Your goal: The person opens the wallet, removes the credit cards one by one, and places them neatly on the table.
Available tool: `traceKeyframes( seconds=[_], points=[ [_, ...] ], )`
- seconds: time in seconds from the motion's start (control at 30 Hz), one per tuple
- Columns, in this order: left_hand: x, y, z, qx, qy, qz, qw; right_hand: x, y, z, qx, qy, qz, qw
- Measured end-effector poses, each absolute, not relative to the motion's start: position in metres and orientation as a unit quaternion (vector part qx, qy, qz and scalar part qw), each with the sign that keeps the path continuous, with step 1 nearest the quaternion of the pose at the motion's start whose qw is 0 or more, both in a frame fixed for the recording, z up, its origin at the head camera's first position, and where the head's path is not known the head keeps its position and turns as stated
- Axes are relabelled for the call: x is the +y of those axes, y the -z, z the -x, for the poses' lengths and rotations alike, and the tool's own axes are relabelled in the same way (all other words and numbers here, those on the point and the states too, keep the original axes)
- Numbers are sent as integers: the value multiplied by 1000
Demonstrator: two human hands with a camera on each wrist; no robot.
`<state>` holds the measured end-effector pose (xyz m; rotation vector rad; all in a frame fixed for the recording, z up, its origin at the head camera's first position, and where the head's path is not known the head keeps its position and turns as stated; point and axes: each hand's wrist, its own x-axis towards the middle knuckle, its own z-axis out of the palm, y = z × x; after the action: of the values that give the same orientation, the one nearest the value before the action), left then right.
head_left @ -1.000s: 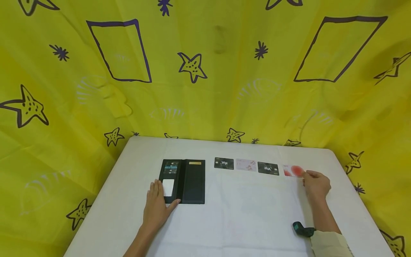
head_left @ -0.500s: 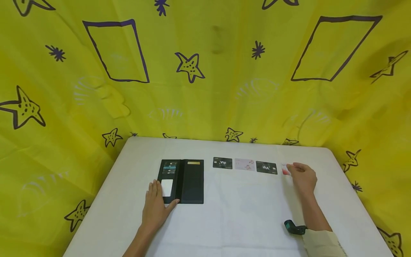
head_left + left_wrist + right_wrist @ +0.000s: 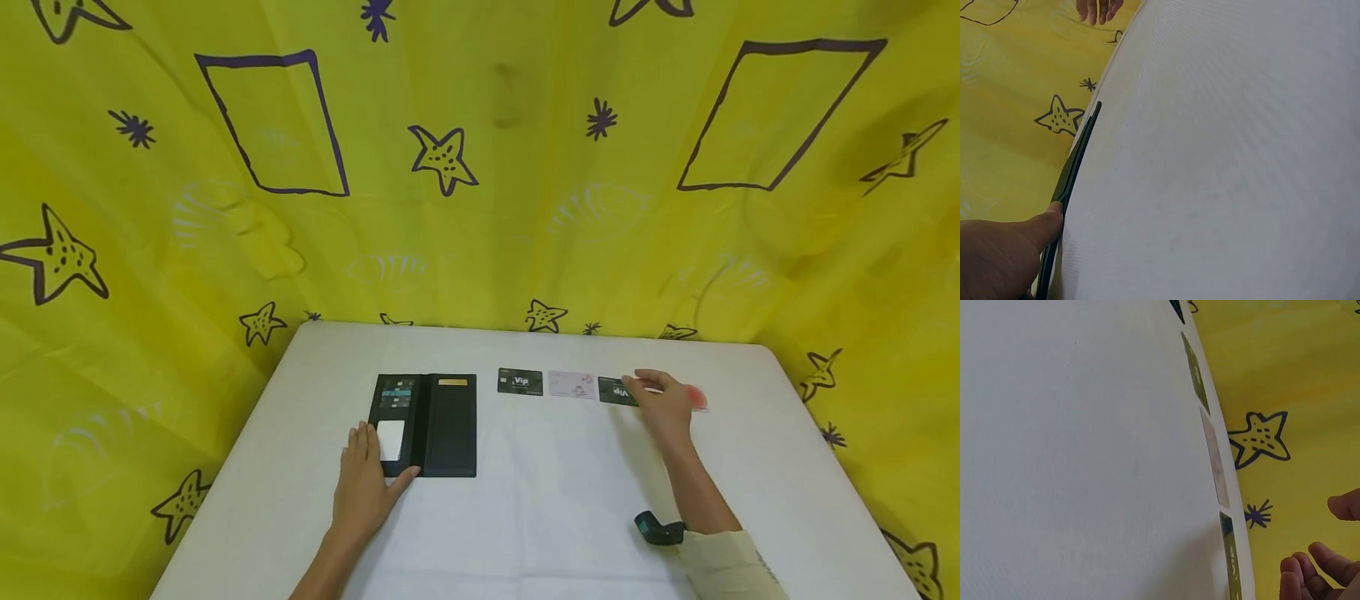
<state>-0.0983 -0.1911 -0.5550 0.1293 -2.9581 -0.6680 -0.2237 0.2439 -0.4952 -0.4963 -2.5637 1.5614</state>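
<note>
A black wallet (image 3: 453, 433) lies spread on the white table with cards in its left-side slots. My left hand (image 3: 363, 492) rests on its lower left edge, fingers straight, thumb at the bottom; the left wrist view shows that thumb (image 3: 1054, 219) touching the wallet side-on. To the right runs a row: a black Vip card (image 3: 520, 382), a pale pink card (image 3: 572, 384), an upside-down black Vip card (image 3: 615, 390) and a red-and-white card (image 3: 698, 397). My right hand (image 3: 667, 414) hovers above the last two, partly hiding both. Its thumb and loosely curled fingers (image 3: 1329, 562) stand apart, holding nothing.
The white table (image 3: 570, 500) ends at a yellow curtain (image 3: 510, 225) patterned with starfish. A small dark device (image 3: 660, 528) is worn at my right wrist, beside a pale sleeve (image 3: 727, 567).
My right hand has moved left, from the red-and-white card's right end to above the upside-down black card. The red-and-white card stays on the table. My left hand keeps its place.
</note>
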Motion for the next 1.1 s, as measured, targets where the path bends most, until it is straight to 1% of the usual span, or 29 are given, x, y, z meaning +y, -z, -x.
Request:
traceKeyframes(
  seconds=[0.43, 0.67, 0.97, 1.1],
  points=[
    [-191, 554, 98, -974, 218, -43, 51, 197, 503, 226, -849, -520, 90, 29],
    [-190, 553, 96, -973, 221, -46, 47, 161, 503, 228, -846, -531, 54, 7],
    [-190, 552, 97, -973, 222, -46, 50, 112, 505, 235, -838, -545, -31, -13],
    [-189, 552, 97, -972, 225, -50, 42, 95, 505, 237, -838, -543, -49, -21]
  ],
)
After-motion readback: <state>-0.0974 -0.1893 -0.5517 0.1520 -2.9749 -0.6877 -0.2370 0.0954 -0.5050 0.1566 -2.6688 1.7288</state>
